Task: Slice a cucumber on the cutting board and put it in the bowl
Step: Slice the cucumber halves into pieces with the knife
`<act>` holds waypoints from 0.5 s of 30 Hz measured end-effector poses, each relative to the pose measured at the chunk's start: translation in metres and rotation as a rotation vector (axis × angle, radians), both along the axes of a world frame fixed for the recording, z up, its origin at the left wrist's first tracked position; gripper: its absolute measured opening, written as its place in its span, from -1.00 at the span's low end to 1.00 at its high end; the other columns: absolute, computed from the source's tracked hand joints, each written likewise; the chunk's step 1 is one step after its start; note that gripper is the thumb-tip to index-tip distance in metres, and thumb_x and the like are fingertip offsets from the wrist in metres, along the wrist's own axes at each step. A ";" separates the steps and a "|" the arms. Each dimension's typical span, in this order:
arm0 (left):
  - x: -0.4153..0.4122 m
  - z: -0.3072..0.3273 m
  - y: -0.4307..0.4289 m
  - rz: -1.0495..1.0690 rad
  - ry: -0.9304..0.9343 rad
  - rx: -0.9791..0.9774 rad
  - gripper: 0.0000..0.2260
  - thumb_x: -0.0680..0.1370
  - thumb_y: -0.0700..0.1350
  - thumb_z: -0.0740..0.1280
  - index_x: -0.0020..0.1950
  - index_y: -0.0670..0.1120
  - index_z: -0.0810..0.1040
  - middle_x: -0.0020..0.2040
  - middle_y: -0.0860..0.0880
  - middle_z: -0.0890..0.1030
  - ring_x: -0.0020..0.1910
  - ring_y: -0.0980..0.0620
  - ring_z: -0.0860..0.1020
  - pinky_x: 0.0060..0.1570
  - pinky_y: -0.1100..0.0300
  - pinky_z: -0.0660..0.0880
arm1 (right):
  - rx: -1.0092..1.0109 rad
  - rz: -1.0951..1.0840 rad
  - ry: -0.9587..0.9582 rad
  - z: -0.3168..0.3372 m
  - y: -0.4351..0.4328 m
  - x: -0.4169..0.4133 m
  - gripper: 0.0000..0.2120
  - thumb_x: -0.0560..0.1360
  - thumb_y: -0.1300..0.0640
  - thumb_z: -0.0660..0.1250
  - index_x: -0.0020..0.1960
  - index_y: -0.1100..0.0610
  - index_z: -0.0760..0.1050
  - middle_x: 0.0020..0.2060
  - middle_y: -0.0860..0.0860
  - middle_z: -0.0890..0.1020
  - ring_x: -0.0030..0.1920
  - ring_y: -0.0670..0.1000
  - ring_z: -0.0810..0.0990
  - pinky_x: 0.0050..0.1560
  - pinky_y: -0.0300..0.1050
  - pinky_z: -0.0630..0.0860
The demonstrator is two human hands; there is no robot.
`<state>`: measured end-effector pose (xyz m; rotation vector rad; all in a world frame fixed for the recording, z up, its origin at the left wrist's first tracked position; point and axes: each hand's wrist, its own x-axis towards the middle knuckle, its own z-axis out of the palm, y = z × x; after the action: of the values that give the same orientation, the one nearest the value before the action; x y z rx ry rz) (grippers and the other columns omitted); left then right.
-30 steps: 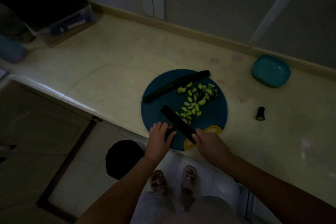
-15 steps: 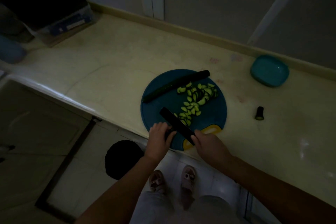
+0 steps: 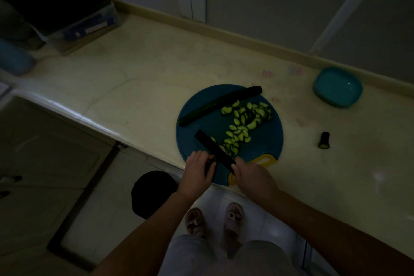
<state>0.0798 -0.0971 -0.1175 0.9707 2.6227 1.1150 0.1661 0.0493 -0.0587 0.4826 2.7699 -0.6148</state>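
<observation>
A round blue cutting board (image 3: 266, 141) with a yellow handle lies at the counter's front edge. A long dark cucumber half (image 3: 220, 105) lies across the board's far side, and several pale green cucumber slices (image 3: 243, 124) are scattered at its middle. My right hand (image 3: 253, 177) grips the handle of a dark knife (image 3: 215, 151), whose blade points up and left over the board. My left hand (image 3: 199, 169) holds a short dark cucumber piece against the board beside the blade. A teal bowl (image 3: 337, 87) stands at the far right of the counter.
A cut-off cucumber end (image 3: 324, 140) lies on the counter right of the board. A blue-labelled box (image 3: 89, 24) sits at the back left. A dark round bin (image 3: 153, 194) stands on the floor below the counter edge, next to my feet.
The knife and both hands stay in almost the same place; the blade has shifted slightly over the piece under my left hand.
</observation>
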 end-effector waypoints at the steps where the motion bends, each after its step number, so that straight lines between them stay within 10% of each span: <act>1: 0.000 0.000 0.000 0.007 -0.008 -0.001 -0.79 0.54 -0.01 0.15 -0.12 -0.13 0.45 -0.22 -0.07 0.43 -0.21 0.09 0.27 -0.21 0.23 0.15 | 0.001 -0.005 -0.001 0.000 0.000 0.001 -0.70 0.63 0.03 -0.02 0.16 0.20 0.36 -0.07 0.21 0.61 -0.09 0.20 0.57 -0.30 -0.12 0.24; 15: 0.003 0.002 0.005 0.083 -0.014 -0.006 -0.91 0.51 -0.15 0.28 -0.15 -0.17 0.47 -0.24 -0.09 0.46 -0.24 0.06 0.31 -0.23 0.26 0.14 | -0.063 -0.034 0.073 0.007 0.011 0.014 -0.72 0.62 0.04 0.02 0.03 0.22 0.38 -0.17 0.21 0.61 -0.18 0.19 0.57 -0.32 -0.11 0.25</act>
<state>0.0823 -0.0924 -0.1159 0.8568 2.6764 1.1261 0.1803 0.0601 -0.0520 0.5039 2.8061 -0.7398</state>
